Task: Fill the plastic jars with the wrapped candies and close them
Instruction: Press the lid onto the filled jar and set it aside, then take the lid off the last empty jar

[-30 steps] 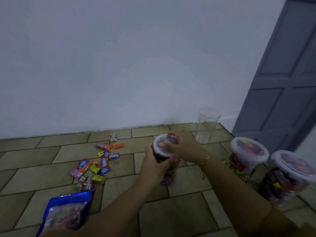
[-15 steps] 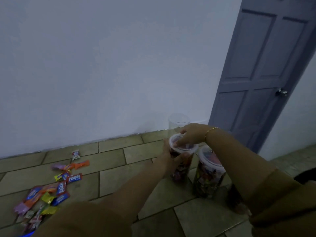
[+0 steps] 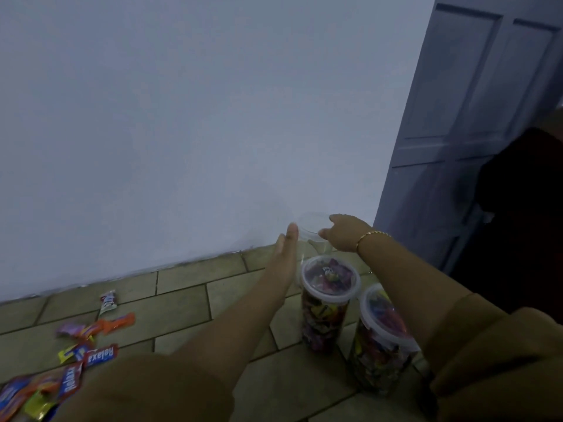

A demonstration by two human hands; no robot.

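An empty clear plastic jar [image 3: 311, 226] stands on the tiled floor by the wall. My right hand [image 3: 344, 234], with a gold bracelet on its wrist, curls its fingers over the jar's right rim. My left hand [image 3: 286, 249] is flat and open, its fingertips against the jar's left side. Just in front stand two candy-filled jars with white lids on: one [image 3: 327, 303] between my forearms, and another [image 3: 379, 342] partly hidden under my right arm. Loose wrapped candies [image 3: 91, 345] lie scattered at the lower left.
A white wall runs along the back of the tiled floor [image 3: 182, 306]. A grey panelled door [image 3: 457, 123] stands at the right. A dark shape [image 3: 524, 214] fills the right edge in front of the door.
Both hands let go of the lidded jar, which now stands on the floor beside the other filled one. They have reached on to the empty jar by the wall. The view swung right.
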